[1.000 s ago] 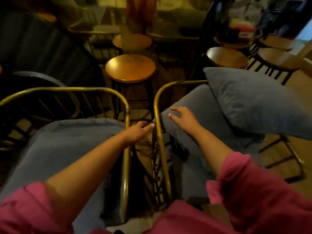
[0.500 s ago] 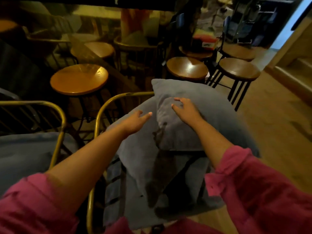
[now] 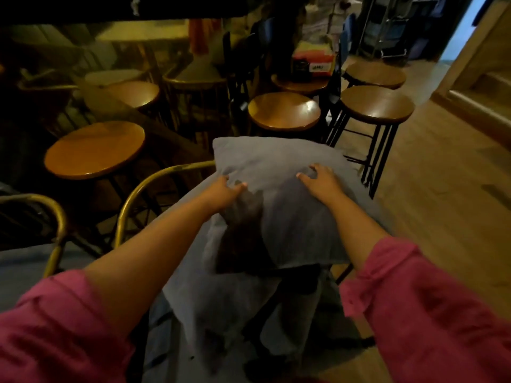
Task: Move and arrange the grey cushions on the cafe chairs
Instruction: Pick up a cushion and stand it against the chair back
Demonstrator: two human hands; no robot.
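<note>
A grey top cushion (image 3: 276, 164) lies across a second grey cushion (image 3: 221, 297) on a brass-framed cafe chair (image 3: 154, 181) in front of me. My left hand (image 3: 224, 193) presses on the top cushion's left side, fingers curled into the fabric. My right hand (image 3: 322, 181) rests on its right side with fingers spread and bent into the fabric. A dark shadow or stain runs down the cushion between my arms. A third grey cushion (image 3: 22, 269) sits on the neighbouring brass chair (image 3: 56, 217) at the left.
Several round wooden stools stand beyond the chair: one at the left (image 3: 94, 149), one straight ahead (image 3: 284, 110), one at the right (image 3: 377, 103) on black legs. Open wooden floor (image 3: 442, 189) lies to the right. A step (image 3: 475, 98) rises at the far right.
My view swung right from the left chair to the chair with stacked cushions. Both hands moved forward onto the top cushion; the left hand now touches it.
</note>
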